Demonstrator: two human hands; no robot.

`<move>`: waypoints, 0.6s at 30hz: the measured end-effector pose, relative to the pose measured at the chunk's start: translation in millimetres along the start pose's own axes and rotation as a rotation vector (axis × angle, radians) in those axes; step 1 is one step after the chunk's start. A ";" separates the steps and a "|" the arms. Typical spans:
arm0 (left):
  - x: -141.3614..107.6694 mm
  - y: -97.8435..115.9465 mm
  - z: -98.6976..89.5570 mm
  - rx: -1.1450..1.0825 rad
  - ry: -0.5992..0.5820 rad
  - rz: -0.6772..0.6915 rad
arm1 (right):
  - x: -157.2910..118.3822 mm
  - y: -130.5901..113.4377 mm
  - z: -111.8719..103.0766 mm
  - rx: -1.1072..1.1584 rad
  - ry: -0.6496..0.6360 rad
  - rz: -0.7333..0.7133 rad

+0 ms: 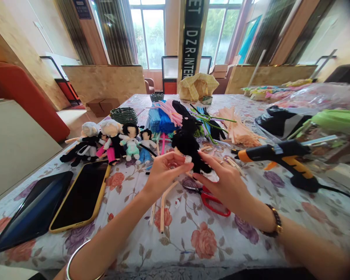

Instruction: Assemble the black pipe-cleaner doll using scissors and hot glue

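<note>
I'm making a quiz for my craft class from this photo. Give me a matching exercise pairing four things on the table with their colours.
Things:
1. scissors
2. glue gun
3. phone case
4. fuzzy doll held by the left hand and right hand

Colours:
A. yellow rim
B. black
C. red handles
D. black and orange

Pairs: 1-C, 2-D, 3-A, 4-B

The tablecloth (192, 233) was white with pink and purple flowers. The scissors (214, 202) had red handles, the phone (80, 196) a yellow case, the glue gun (280, 155) was black and orange, and the fuzzy figure (189, 149) black.
</note>
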State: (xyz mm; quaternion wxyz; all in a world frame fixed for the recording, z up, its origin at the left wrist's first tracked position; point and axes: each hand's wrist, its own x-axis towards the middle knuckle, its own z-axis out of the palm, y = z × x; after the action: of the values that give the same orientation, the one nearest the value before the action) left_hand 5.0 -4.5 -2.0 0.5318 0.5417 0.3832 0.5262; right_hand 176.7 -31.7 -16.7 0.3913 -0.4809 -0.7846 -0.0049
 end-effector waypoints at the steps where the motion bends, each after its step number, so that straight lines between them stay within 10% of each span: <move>1: -0.3 -0.2 0.1 0.008 -0.027 -0.001 | -0.3 0.8 1.4 -0.006 -0.001 0.010; 10: -0.2 -2.9 -2.7 0.117 -0.218 0.071 | 5.5 0.2 -3.2 0.158 -0.039 0.192; 18: -1.7 3.6 -1.6 0.055 -0.211 0.044 | 11.2 3.8 -3.5 0.884 -0.202 0.404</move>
State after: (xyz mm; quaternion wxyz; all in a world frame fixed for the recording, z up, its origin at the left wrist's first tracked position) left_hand 2.6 -6.4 1.1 0.5424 0.6169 0.3276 0.4669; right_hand 179.1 -22.7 -8.7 0.4730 -0.4095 -0.6365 0.4511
